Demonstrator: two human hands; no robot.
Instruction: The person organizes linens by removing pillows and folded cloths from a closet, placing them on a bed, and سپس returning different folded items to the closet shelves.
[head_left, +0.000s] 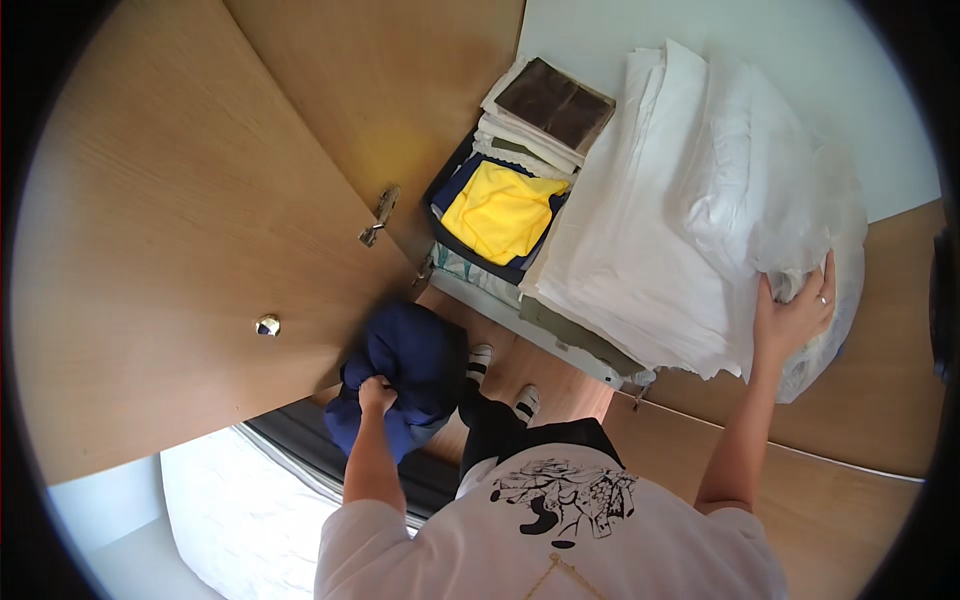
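Observation:
A bulky navy blue cloth bundle [410, 365] hangs low at my left side, gathered in my left hand [377, 395], which is closed on its fabric. On the right, my right hand [795, 310], with a ring on one finger, has its thumb and fingers around part of a clear plastic bag [830, 200]. This bag lies against a tall stack of folded white bedding [640, 220] on the cupboard shelf. Left of the stack, a folded yellow cloth [500, 212] rests on dark blue fabric. Behind it, a brown folded item [555, 103] tops a pile of pale cloths.
An open wooden cupboard door [190, 230] with a round metal knob [267, 326] fills the left side. The shelf's front edge [540, 330] runs ahead of my feet. A white mattress [240, 500] lies at lower left. Wooden floor [505, 375] shows around my shoes.

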